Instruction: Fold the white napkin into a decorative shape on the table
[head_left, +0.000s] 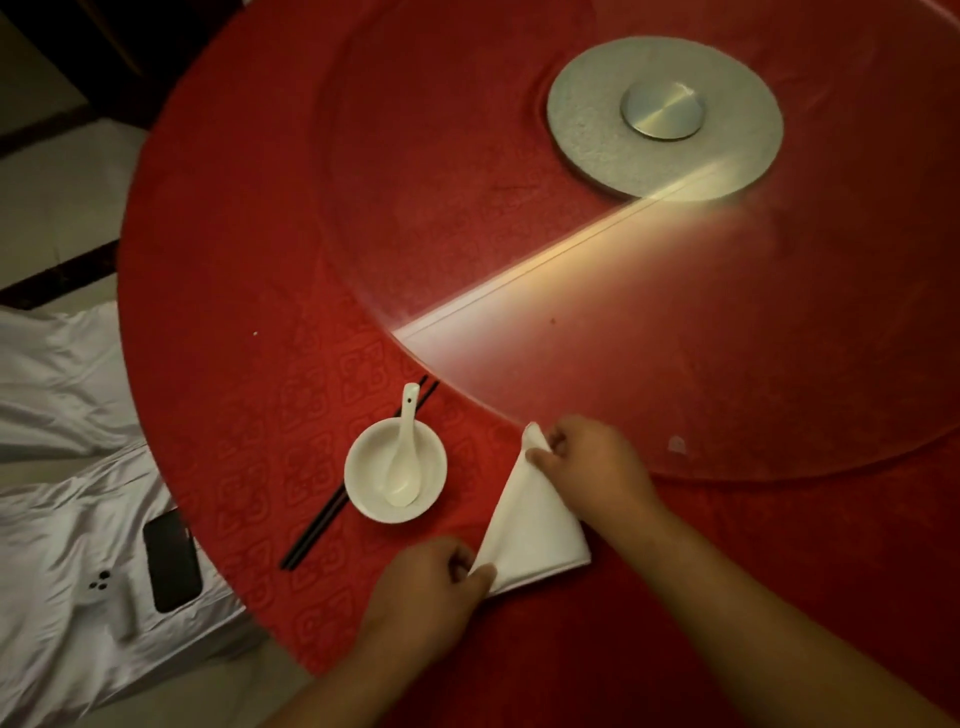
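Observation:
The white napkin (530, 525) lies folded into a triangle on the round table's red cloth (234, 322), near its front edge. My right hand (597, 462) pinches the napkin's far tip between thumb and fingers. My left hand (431, 582) pinches the near left corner against the cloth. The napkin's long left edge runs taut between the two hands, and its right corner lies flat.
A white bowl (363, 467) holding a white spoon (402, 457) stands left of the napkin, with black chopsticks (322, 525) beside it. A glass turntable (675, 338) with a metal hub (664, 110) covers the table's middle. A white-draped chair carries a black phone (171, 561).

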